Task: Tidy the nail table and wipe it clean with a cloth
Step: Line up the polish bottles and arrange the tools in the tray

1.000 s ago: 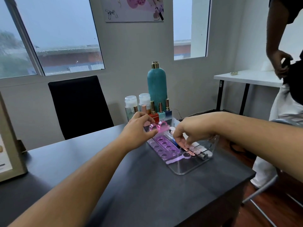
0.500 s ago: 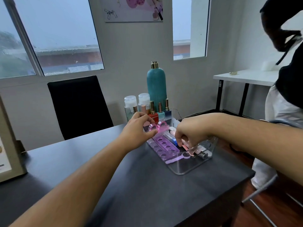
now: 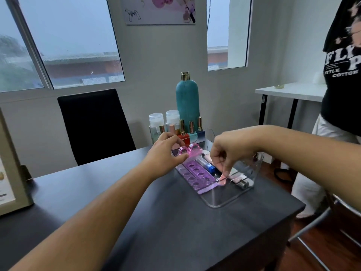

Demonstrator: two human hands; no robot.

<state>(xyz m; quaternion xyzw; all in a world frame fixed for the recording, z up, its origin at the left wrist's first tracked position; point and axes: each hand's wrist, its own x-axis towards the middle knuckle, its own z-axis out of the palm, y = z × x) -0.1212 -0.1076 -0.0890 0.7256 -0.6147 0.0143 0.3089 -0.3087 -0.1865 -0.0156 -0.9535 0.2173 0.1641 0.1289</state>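
Now – clear tray (image 3: 230, 202) holds purple separators (image 3: 197, 173) | left hand (image 3: 166, 153) pinches pink separator (image 3: 53, 151) | right hand (image 3: 228, 151) pinches thin tool (image 3: 222, 179)

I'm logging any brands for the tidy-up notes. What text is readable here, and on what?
"FLY": black T-shirt of the person standing at right, cut off at the edge.
"COTTON": same shirt, lower line.
"TTLE": same shirt, partly hidden.
Framed card at left: print too blurred.
Bottles: no readable labels.

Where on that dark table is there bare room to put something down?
The near half of the table, between the picture frame and the clear tray, is bare. The far right corner is crowded: tray, both hands, and bottles behind.
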